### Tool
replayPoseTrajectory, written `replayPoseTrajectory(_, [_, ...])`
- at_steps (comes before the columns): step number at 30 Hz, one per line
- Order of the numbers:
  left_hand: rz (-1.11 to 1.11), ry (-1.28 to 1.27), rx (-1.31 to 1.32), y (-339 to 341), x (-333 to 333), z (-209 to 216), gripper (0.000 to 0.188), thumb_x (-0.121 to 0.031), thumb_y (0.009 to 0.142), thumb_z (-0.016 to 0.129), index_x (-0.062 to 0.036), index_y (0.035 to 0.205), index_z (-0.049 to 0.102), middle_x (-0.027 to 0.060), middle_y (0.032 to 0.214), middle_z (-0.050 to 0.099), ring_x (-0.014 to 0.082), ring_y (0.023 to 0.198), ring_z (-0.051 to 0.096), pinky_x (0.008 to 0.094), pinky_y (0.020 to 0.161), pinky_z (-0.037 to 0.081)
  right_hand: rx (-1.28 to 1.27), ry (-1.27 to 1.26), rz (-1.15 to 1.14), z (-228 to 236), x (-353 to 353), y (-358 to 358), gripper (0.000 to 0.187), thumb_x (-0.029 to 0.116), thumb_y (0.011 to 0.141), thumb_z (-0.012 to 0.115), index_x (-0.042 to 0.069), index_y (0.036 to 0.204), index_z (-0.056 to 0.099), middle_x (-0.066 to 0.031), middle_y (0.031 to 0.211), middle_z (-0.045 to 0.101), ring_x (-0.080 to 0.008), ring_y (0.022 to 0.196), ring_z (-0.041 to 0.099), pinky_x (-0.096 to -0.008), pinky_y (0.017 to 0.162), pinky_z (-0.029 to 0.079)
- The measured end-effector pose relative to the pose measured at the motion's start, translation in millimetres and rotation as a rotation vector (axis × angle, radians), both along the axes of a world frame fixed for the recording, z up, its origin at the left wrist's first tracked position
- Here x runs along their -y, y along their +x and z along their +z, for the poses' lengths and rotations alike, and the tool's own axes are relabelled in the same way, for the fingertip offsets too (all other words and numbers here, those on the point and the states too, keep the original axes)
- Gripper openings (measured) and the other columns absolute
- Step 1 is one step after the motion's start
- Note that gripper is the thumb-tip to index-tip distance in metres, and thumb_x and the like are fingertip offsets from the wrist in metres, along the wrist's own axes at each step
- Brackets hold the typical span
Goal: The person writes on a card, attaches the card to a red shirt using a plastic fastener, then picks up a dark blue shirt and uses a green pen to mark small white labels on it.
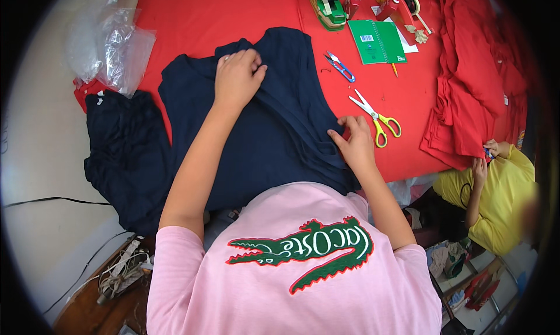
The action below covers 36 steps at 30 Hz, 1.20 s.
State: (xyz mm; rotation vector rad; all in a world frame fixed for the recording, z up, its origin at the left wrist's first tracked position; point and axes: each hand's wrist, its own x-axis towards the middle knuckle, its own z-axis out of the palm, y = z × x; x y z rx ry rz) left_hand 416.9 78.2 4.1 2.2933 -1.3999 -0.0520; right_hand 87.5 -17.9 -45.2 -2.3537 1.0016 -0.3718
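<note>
A dark navy sleeveless garment [245, 142] is spread on the red-covered table in front of me, with loose folds along its right half. My left hand [239, 78] is at its far edge, fingers curled down into the cloth. Beside the garment's right edge is my right hand [357, 141], with thumb and forefinger apart and bent. The far fingertips of that hand touch or nearly touch the cloth; I cannot tell which. Yellow-handled scissors [378, 119] lie with their blades apart just beyond my right hand. Blue thread snips [341, 67] rest farther off.
More navy cloth [125, 154] hangs over the table's left edge, below clear plastic bags [119, 55]. A green notebook [373, 43], a pencil [395, 70] and a tape dispenser [405, 11] lie far right. Red garments [466, 84] are piled near a co-worker in yellow [496, 189].
</note>
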Motion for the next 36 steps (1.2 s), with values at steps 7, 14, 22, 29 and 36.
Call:
replayPoseTrajectory(7, [-0.323,-0.033,0.144,-2.0,82.2,-26.8,0.047,0.004,0.087,0.069,-0.0136,0.13,0.074,0.011,0.156,0.058,0.0343,0.147,0.053,0.0487,0.119,0.045,0.057,0.356,-0.118,21.1,-7.5,2.8,0.023,0.011,0.086,0.086,0.005,0.094,0.066,-0.0083,0.098,0.061,-0.0208,0.074,0.063,-0.0365,0.069,0.054])
replayPoseTrajectory(14, [-0.515,0.0,0.332,13.3,101.8,-37.4,0.028,-0.003,0.086,0.072,-0.0102,0.113,0.074,0.0104,0.16,0.055,0.0317,0.154,0.047,0.0491,0.123,0.043,0.298,0.152,0.079,45.2,-30.1,9.3,0.019,0.005,0.079,0.084,0.004,0.088,0.067,-0.0095,0.104,0.067,-0.0254,0.078,0.067,-0.0364,0.07,0.056])
replayPoseTrajectory(22, [-0.322,-0.176,0.277,59.8,27.0,18.7,0.025,0.001,0.073,0.074,-0.0092,0.094,0.066,0.0057,0.112,0.073,0.0298,0.12,0.067,0.0466,0.109,0.047,0.357,0.175,0.381,38.1,-43.3,11.5,0.02,0.003,0.079,0.082,0.003,0.087,0.063,-0.0126,0.111,0.077,-0.0307,0.089,0.071,-0.042,0.08,0.058])
replayPoseTrajectory(29, [-0.042,-0.21,0.113,51.6,-75.0,-25.6,0.017,-0.005,0.082,0.074,-0.0046,0.099,0.077,0.0043,0.117,0.076,0.0288,0.12,0.068,0.045,0.112,0.045,0.349,0.359,0.32,17.1,-44.1,8.4,0.012,0.007,0.089,0.08,0.001,0.087,0.07,-0.0127,0.102,0.076,-0.0287,0.077,0.069,-0.0388,0.069,0.055])
replayPoseTrajectory(36, [0.268,-0.03,0.117,18.2,-62.3,-22.0,0.025,-0.027,0.096,0.079,-0.0026,0.089,0.076,0.0028,0.119,0.077,0.0264,0.119,0.068,0.0522,0.122,0.034,0.34,0.162,-0.128,5.5,-37.2,13.3,0.034,0.01,0.09,0.087,0.003,0.116,0.067,-0.008,0.099,0.065,-0.0214,0.078,0.063,-0.0353,0.071,0.053])
